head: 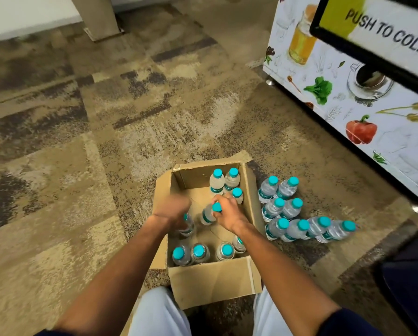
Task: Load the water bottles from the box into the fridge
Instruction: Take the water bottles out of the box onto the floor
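Observation:
An open cardboard box (212, 277) stands on the carpet between my knees. It holds several small clear water bottles with teal caps, some along its far wall (223, 181) and some along its near wall (199, 253). Both hands are inside the box. My right hand (228, 212) grips a tilted bottle (209, 214) near its cap. My left hand (171, 208) is blurred and closed over the top of another bottle (188, 224). Several more bottles (282, 207) stand on the floor to the right of the box.
A white cabinet (348, 98) printed with vegetable drawings stands at the right, with a black-framed panel (382, 32) reading "PUSH TO COLLE" above it. A beige pillar base (99, 18) is at the far left. Patterned brown carpet (82, 154) covers the floor.

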A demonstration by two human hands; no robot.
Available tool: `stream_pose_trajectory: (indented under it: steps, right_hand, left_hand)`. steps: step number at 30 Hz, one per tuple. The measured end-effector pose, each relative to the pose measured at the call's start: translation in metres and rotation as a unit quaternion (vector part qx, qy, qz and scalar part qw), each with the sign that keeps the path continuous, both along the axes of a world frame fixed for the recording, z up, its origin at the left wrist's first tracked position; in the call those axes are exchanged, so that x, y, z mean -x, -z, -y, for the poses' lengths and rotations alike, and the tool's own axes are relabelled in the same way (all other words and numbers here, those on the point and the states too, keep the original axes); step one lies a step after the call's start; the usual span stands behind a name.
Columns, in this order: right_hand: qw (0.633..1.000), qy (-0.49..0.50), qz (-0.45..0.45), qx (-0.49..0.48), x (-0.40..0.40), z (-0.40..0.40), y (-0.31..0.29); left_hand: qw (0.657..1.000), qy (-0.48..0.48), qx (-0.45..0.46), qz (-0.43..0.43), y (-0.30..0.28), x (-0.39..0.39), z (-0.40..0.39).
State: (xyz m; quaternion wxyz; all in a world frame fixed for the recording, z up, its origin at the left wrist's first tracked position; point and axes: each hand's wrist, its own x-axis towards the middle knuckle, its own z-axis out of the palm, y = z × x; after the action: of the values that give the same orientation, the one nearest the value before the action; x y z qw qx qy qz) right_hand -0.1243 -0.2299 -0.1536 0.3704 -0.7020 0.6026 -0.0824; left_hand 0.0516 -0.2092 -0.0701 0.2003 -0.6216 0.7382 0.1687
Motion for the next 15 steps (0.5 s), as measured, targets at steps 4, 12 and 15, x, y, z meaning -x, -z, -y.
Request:
stream_pose_trajectory:
  steps: [4,12,15]
  right_hand:
    - [1.000,-0.001,0.024,0.020,0.010,-0.005,-0.024]
    - [0.987,0.007,0.093,0.129,0.066,-0.011,-0.100]
    - [0.978,0.036,0.102,0.175,0.085,-0.013,-0.125]
  left_hand:
    - [0.999,0.003,0.033,-0.025,-0.029,0.008,0.007]
    - [0.989,0.054,0.100,-0.093,-0.085,0.048,0.015]
    - [0.982,0.067,0.125,-0.125,-0.095,0.068,0.015]
